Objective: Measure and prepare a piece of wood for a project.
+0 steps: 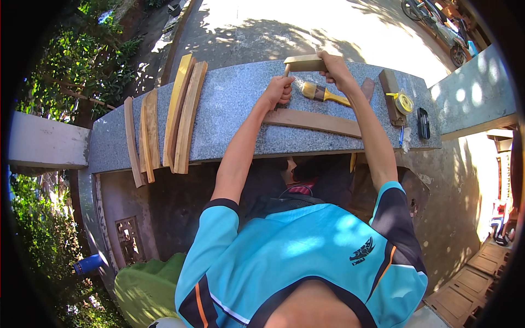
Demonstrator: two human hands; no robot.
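Left hand, right hand: grip closed on tan piece, long axis left-right.

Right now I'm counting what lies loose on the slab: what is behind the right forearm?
The paintbrush and the long plank run up to the right forearm from the left; a brown wooden piece shows beyond its right edge. What the forearm covers can't be seen.

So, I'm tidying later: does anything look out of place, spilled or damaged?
Several wooden strips at left overhang the near edge of the stone counter, so they might be knocked off. I see no spill or clear damage.
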